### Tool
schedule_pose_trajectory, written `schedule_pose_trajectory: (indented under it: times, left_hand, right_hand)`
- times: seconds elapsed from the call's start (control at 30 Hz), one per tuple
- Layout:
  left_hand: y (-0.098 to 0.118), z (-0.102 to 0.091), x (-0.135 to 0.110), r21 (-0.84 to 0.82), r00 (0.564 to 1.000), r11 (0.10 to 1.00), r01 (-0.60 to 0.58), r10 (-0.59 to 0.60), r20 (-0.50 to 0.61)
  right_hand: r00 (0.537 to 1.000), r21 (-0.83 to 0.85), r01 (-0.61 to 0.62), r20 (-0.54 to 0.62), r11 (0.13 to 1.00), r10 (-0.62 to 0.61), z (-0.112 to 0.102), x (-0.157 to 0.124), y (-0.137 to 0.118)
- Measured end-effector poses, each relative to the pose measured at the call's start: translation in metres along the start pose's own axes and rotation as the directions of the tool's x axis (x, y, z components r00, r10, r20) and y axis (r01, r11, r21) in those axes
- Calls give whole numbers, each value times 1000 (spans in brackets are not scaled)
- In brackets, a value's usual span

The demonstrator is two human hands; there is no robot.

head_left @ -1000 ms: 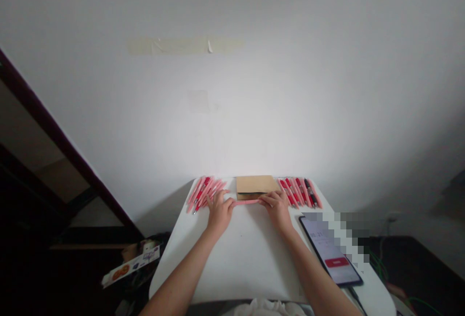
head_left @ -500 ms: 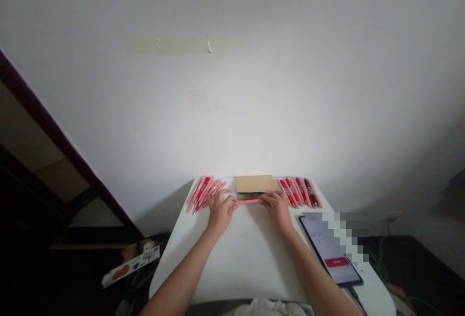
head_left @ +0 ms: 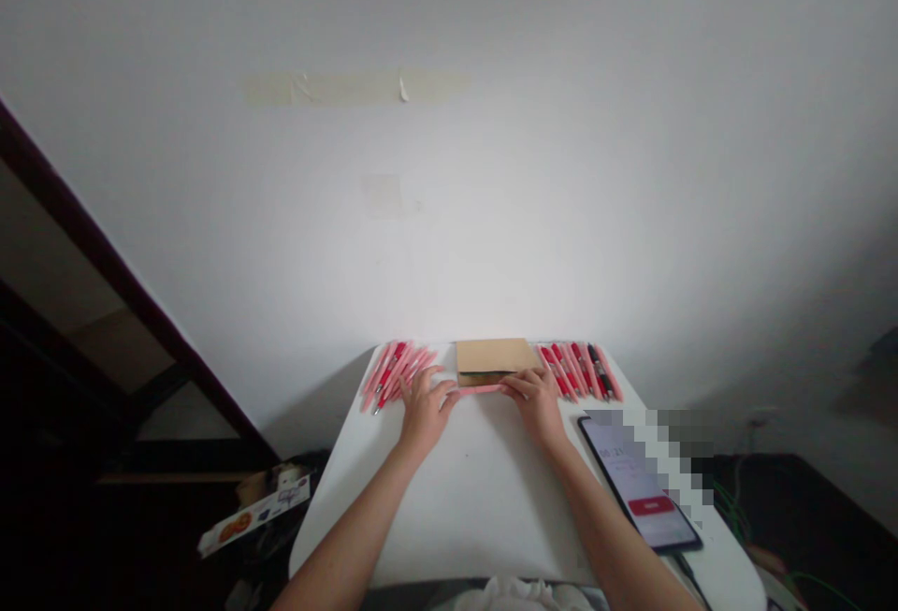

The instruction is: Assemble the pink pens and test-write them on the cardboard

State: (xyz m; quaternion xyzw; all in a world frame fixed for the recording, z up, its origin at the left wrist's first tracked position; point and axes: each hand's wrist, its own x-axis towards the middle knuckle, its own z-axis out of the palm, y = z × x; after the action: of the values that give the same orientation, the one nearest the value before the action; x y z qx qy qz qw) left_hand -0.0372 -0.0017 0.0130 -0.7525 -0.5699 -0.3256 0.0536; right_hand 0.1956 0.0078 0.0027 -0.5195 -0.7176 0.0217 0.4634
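Far left on the bench (head_left: 463, 517), a pen pile (head_left: 393, 375), pink and red, is lying slanted and overlapping. Just beside it, the left hand (head_left: 422, 407) is pinching one end of a pink pen (head_left: 481, 390) with its fingers. That pen is running crosswise along the near side of a brown cardboard item (head_left: 495, 355); contact, can't tell. The right hand (head_left: 539, 402) is gripping the other end with its fingers, probably for keeping it level. Further right, a pen row (head_left: 576, 373) is fanning out, seemingly for showing each singly; a phone (head_left: 640, 485) is lying nearer the person, screen up.
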Motion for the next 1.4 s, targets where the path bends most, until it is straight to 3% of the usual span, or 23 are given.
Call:
schedule_pose_trajectory:
  times: [0.47, 0.8, 1.4]
  left_hand:
    - [-1, -1, 1, -27, 999, 999, -21, 20, -36]
    - [1, -3, 2, 3, 998, 998, 58, -58, -24]
    - [-3, -5, 4, 5, 987, 991, 133, -132, -93]
  right_hand:
    - [1000, -10, 9, -1, 1000, -9, 1, 0, 4]
    - [1000, 9, -29, 10, 1000, 29, -3, 0, 0]
    - [992, -31, -75, -106, 997, 71, -1, 1, 8]
